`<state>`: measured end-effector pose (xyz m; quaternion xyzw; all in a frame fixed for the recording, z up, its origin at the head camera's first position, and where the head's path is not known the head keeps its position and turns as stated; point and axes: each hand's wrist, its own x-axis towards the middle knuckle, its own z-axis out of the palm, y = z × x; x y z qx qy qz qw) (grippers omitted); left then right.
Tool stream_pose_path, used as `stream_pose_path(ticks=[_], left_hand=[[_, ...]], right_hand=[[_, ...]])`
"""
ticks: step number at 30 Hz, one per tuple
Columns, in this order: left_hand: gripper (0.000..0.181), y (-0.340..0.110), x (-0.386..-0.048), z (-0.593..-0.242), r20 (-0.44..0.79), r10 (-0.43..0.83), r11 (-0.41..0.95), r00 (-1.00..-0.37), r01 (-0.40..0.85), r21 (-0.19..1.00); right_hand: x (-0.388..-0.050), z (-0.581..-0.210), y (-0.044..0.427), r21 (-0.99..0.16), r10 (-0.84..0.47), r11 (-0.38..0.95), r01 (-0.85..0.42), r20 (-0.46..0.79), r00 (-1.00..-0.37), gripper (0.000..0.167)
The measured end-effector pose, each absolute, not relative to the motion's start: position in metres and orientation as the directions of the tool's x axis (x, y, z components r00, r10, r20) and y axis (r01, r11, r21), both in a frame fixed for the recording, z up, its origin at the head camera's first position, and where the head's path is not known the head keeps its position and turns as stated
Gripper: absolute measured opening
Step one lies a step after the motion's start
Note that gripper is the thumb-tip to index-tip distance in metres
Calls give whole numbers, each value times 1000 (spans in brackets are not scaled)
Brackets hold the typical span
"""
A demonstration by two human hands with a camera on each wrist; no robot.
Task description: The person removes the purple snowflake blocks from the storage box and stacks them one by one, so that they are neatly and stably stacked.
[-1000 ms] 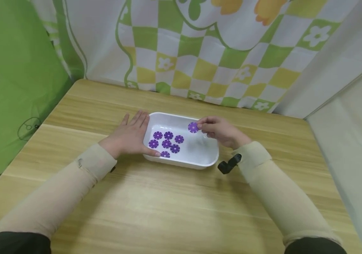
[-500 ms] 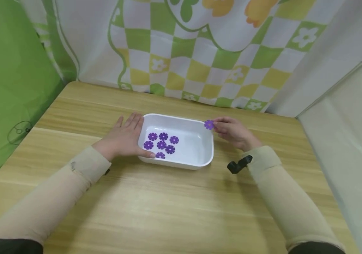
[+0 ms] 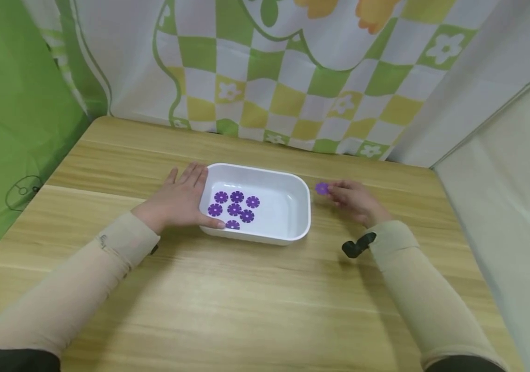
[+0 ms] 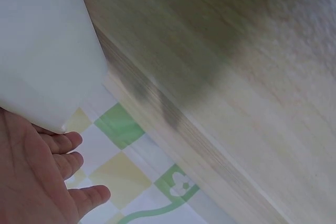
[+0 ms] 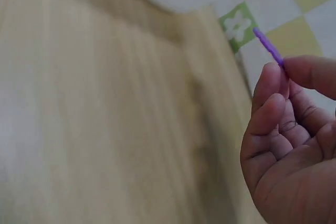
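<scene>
A white rectangular tray [image 3: 288, 241] stands on the table. Several purple notched plastic discs [image 3: 234, 209] lie flat in its left half. My left hand [image 3: 176, 201] rests against the tray's left end with fingers extended, its thumb over the near rim. In the left wrist view, the fingers [image 4: 68, 163] reach past the white tray wall [image 4: 47, 45]. To the right of the tray, my right hand [image 3: 355, 201] pinches one purple notched disc [image 3: 322, 188] between thumb and fingertips. The right wrist view shows that disc [image 5: 268, 46] edge-on, held above the table.
The wooden table [image 3: 255, 305] extends around the tray. A checkered curtain [image 3: 288, 93] hangs behind its far edge. Green cloth [image 3: 9, 129] is at the left, and a pale panel [image 3: 516, 181] borders the right. A black wrist device [image 3: 358, 245] sits at the right cuff.
My right hand has carried the pinched disc from above the tray, over its right rim, to beyond the right side. The left hand keeps its place on the tray.
</scene>
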<state>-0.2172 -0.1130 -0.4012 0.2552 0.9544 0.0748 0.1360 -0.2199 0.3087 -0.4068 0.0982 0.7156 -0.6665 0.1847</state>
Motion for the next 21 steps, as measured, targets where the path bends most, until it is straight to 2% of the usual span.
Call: stream_pose_path(ticks=[4,7,10,16,21], left_hand=[[147,-114,-217,-401,-219,510,857,-832,468,217],[146,-114,-217,-401,-216,513,855,-831,471,217],[146,-113,-218,-401,-216,514,854,-831,471,220],[146,-113,-217,-401,-219,512,855,-831,467,227],[145,-113,-217,-400,-223,510,855,-831,461,237]], right_hand=[[-220,-421,312,-887,-82,214,409,-434,-897,17],[-219,-426,310,-872,-76,244,424,-453,-888,22],[-219,-427,308,-864,-77,263,429,-462,-884,24],[-220,-427,308,-813,-51,408,415,-474,-879,32],[-220,-427,305,-776,-24,484,404,-474,-880,32]])
